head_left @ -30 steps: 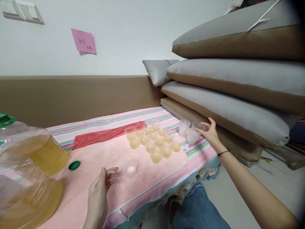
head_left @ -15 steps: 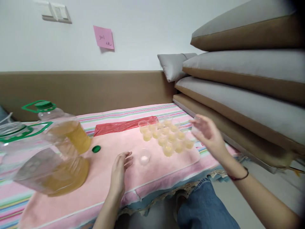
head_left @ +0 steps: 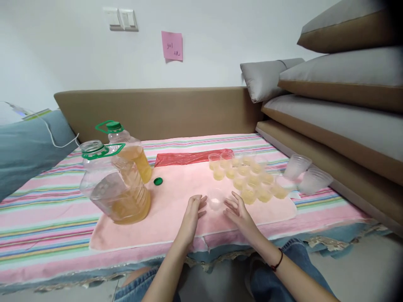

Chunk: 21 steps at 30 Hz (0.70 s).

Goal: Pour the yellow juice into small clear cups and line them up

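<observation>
An empty clear plastic cup stands on the pink towel between my two hands. My left hand is just left of the cup, fingers apart and holding nothing. On the cup's right side, my right hand is open too, its fingertips close to the rim. Several small cups of pale yellow liquid stand in a group behind and right of it. At the left, an uncapped large bottle holds yellow liquid, with a green cap lying nearby.
Behind the open bottle stands a capped bottle. Red plastic film lies at the towel's back edge. Two stacks of clear cups lie tilted at the right, beside piled cushions. A blue pillow is far left.
My right hand has moved left and down from the right side to beside the empty cup. The view has turned left, bringing in the whole open bottle and the blue pillow.
</observation>
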### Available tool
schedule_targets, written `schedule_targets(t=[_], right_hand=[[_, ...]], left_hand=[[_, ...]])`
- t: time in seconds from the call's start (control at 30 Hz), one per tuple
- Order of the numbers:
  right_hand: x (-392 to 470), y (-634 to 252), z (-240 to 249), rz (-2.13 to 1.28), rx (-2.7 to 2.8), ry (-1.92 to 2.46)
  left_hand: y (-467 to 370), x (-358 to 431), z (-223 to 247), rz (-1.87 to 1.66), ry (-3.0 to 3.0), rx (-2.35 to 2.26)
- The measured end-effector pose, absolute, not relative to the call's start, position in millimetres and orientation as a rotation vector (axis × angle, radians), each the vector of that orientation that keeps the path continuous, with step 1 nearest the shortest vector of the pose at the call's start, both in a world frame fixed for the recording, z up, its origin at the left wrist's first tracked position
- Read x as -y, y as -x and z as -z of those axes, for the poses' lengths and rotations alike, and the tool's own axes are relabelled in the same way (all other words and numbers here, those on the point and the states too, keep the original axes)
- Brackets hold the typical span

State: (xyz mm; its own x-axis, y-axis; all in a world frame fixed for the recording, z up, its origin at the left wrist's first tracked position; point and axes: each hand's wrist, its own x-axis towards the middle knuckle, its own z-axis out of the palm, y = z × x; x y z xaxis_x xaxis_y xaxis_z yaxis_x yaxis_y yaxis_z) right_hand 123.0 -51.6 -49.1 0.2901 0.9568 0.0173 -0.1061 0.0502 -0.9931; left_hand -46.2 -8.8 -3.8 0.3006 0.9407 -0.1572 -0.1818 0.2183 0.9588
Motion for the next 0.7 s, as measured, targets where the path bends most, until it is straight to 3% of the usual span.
schedule_targets(t=[0.7], right_hand=[[59, -115, 49, -0.953, 0.999, 1.236]], left_hand=[[46, 14, 4, -0.961, -0.913, -0.937]])
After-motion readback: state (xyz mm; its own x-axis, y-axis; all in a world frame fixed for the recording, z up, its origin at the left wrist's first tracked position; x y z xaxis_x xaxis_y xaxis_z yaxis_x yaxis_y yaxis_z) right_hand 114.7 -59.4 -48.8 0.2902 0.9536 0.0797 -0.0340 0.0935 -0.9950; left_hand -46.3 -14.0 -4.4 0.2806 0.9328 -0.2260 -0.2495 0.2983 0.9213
